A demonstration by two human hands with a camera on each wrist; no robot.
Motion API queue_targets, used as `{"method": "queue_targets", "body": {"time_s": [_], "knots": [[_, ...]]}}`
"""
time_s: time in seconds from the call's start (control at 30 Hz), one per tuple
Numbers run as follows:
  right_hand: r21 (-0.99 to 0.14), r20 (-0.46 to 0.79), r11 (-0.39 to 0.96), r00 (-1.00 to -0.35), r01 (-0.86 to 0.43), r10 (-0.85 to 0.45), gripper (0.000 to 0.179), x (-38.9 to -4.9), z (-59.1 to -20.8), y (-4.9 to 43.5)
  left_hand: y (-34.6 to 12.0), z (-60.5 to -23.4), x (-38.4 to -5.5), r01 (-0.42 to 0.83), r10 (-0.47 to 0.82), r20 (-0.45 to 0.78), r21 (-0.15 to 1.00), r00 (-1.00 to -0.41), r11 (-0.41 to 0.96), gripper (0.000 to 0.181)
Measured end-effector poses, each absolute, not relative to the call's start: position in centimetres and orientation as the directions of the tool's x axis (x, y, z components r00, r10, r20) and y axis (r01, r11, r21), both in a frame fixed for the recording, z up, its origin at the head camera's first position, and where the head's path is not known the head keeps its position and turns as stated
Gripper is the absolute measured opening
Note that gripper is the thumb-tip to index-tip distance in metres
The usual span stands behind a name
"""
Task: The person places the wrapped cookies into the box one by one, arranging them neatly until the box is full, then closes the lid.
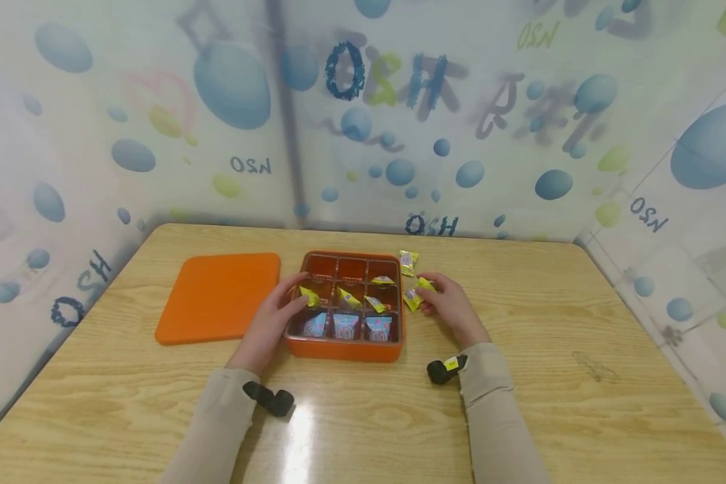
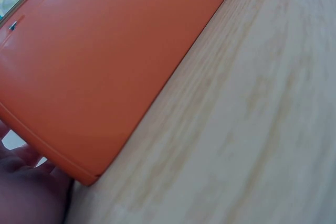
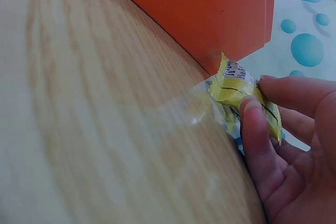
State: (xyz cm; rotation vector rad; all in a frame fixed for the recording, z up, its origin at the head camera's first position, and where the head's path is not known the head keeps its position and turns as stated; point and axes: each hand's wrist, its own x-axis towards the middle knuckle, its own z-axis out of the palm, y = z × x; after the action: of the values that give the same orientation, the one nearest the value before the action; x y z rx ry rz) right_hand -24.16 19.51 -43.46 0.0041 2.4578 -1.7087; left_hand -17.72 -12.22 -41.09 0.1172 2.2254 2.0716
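The right hand (image 1: 456, 314) pinched a yellow-wrapped candy (image 3: 239, 88) narrowly between thumb and fingertips, while the left hand (image 1: 266, 329), thumb and forefinger parted, held the rim of the orange nine-compartment box (image 1: 345, 349) between both hands' fingers, seemingly to steady it.

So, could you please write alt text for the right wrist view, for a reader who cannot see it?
A right hand pinches a small yellow packet between thumb and fingers. Beyond it, the plain side of an orange box stands on a wood-grain table, with a white wall patterned in blue dots behind.
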Motion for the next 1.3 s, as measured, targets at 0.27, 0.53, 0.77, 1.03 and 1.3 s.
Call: {"method": "queue_targets", "body": {"time_s": [0.27, 0.53, 0.77, 1.03, 1.3], "knots": [[-0.935, -0.126, 0.344, -0.988, 0.090, -0.083, 0.037, -24.22, -43.56, 19.57, -12.19, -41.09, -17.73, -0.016, 0.119, -0.024, 0.997, -0.993, 0.073, 0.046], [-0.939, -0.129, 0.330, -0.989, 0.098, -0.075, 0.037, -24.16, -43.50, 19.46, -12.19, -41.05, -17.70, -0.013, 0.121, -0.021, 0.998, -0.992, 0.069, 0.047], [-0.944, -0.130, 0.317, -0.988, 0.097, -0.085, 0.038, -24.13, -43.53, 19.45, -12.19, -41.08, -17.71, -0.016, 0.118, -0.024, 0.997, -0.993, 0.070, 0.046], [-0.944, -0.126, 0.317, -0.988, 0.094, -0.084, 0.038, -23.97, -43.29, 19.46, -12.22, -41.01, -17.71, -0.021, 0.117, -0.030, 0.997, -0.993, 0.077, 0.046], [-0.946, -0.124, 0.311, -0.990, 0.096, -0.073, 0.038, -23.95, -43.27, 19.45, -12.20, -41.06, -17.77, -0.028, 0.114, -0.037, 0.997, -0.993, 0.079, 0.046]]}}
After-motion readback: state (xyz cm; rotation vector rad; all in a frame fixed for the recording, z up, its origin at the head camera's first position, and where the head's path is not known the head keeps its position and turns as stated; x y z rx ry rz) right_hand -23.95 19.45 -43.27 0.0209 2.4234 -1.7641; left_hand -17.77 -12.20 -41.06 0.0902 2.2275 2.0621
